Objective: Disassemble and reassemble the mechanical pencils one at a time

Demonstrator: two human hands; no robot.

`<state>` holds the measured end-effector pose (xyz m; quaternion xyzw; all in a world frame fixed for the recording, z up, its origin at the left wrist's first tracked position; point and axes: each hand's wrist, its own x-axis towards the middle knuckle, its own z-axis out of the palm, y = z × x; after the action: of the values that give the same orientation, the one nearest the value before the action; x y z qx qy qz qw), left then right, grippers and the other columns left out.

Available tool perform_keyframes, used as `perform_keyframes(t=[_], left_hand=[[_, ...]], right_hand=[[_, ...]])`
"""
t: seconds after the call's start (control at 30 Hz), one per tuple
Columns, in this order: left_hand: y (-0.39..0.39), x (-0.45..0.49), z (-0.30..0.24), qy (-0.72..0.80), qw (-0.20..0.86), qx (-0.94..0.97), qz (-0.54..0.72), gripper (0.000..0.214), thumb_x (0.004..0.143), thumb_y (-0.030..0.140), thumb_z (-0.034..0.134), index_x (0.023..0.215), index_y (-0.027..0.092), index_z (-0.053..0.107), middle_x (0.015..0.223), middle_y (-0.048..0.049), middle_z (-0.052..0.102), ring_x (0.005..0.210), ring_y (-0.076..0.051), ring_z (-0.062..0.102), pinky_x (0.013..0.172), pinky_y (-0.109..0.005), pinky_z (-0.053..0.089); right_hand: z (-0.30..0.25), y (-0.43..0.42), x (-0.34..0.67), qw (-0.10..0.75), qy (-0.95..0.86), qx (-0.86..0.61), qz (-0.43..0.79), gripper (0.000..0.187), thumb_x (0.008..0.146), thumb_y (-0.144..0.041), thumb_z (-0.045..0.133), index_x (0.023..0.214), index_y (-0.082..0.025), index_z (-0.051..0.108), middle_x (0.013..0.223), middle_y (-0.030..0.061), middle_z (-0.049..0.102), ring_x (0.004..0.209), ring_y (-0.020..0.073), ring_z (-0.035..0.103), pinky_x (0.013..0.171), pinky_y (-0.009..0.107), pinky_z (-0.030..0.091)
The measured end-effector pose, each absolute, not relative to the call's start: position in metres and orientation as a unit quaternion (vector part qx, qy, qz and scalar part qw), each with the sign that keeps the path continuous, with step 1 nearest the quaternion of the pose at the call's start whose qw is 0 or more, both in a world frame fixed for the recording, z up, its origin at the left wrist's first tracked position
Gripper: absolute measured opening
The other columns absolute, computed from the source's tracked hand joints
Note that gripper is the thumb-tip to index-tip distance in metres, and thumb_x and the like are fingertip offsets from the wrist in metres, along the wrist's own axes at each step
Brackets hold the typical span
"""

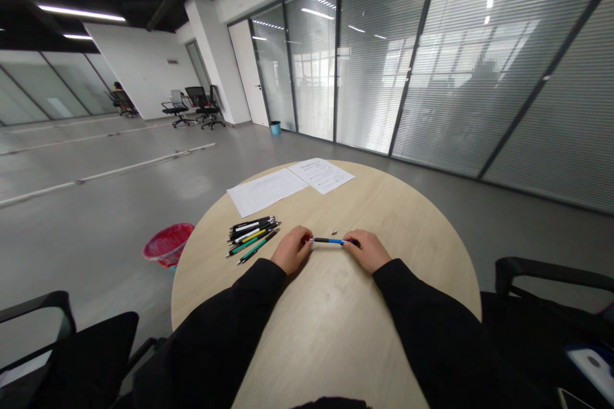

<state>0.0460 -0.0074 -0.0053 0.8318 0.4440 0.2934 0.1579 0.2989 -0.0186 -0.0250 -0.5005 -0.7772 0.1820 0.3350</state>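
Note:
A blue pen [329,240] with a dark grip section lies level between my two hands, just above or on the round wooden table [384,204]. My left hand [292,249] pinches its left end, and my right hand [367,250] closes its fingers on the right end. Both pen tips are partly hidden by the fingers. Just beyond the pen, a small silvery cone-shaped piece [334,232] rests on the tabletop. Left of my left hand lies a group of several pens [252,236] in black, white, yellow and green, side by side.
Two printed sheets, a left one [268,192] and a right one [321,176], lie at the table's far side. A red-lined bin [167,246] stands on the floor at left. Black chairs flank the table, one at left [91,351] and one at right [542,313].

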Motion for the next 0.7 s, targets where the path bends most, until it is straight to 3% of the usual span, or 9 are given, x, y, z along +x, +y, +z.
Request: perform_keyframes(t=[0.23, 0.57, 0.7], left_hand=[[-0.004, 0.044, -0.012, 0.464, 0.167, 0.817, 0.299, 0.021, 0.087, 0.024, 0.053, 0.107, 0.017, 0.053, 0.087, -0.0034, 0.061, 0.072, -0.016, 0.056, 0.067, -0.029, 0.045], [-0.011, 0.049, -0.003, 0.398, 0.096, 0.884, 0.223, 0.015, 0.089, 0.024, 0.052, 0.1, 0.019, 0.059, 0.1, -0.0082, 0.06, 0.093, -0.022, 0.054, 0.085, -0.036, 0.044], [-0.009, 0.057, 0.0, 0.39, 0.066, 0.898, 0.19, 0.014, 0.09, 0.027, 0.052, 0.099, 0.02, 0.059, 0.101, -0.0081, 0.059, 0.092, -0.023, 0.053, 0.084, -0.035, 0.043]], right_hand=[[-0.023, -0.018, 0.301, 0.363, -0.756, -0.511, 0.19, 0.014, 0.086, -0.024, 0.059, 0.085, -0.02, 0.072, 0.083, 0.0033, 0.071, 0.078, 0.0185, 0.061, 0.072, 0.028, 0.042], [-0.029, -0.012, 0.306, 0.426, -0.695, -0.549, 0.183, 0.018, 0.085, -0.027, 0.054, 0.083, -0.02, 0.071, 0.079, 0.0028, 0.069, 0.072, 0.0174, 0.06, 0.066, 0.026, 0.041], [-0.027, -0.012, 0.306, 0.443, -0.667, -0.572, 0.178, 0.018, 0.084, -0.027, 0.054, 0.081, -0.02, 0.07, 0.078, 0.0028, 0.07, 0.073, 0.0178, 0.061, 0.066, 0.026, 0.041]])
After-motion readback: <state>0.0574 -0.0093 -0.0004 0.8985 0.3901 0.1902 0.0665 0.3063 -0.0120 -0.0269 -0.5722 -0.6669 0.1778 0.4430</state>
